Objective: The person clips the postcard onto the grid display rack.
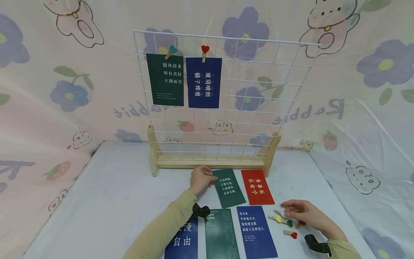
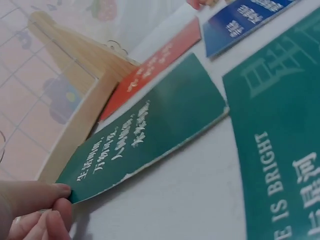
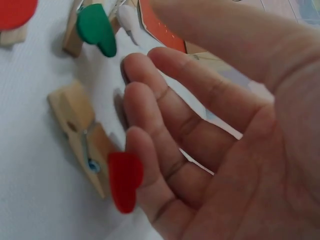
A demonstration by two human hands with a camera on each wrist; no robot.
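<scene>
My left hand (image 1: pixel 201 178) pinches the top-left corner of a green card (image 1: pixel 230 192) with white lettering, between thumb and finger. In the left wrist view that edge of the card is raised off the tabletop. My right hand (image 1: pixel 302 212) hovers low over several small wooden clothespins with coloured hearts, its fingers loosely bent and holding nothing. Close to its fingertips in the right wrist view is a clothespin (image 3: pixel 75 120) with a red heart. A clothespin with a green heart (image 3: pixel 92 27) lies farther off.
A white wire grid (image 1: pixel 252 79) on a wooden stand (image 1: pixel 210 164) rises behind. Clothespins hold a green card (image 1: pixel 166 86) and a blue card (image 1: pixel 203 93) on it. A red card (image 1: pixel 257 187), a green card (image 1: pixel 221 233) and two blue cards (image 1: pixel 257 232) lie on the white table.
</scene>
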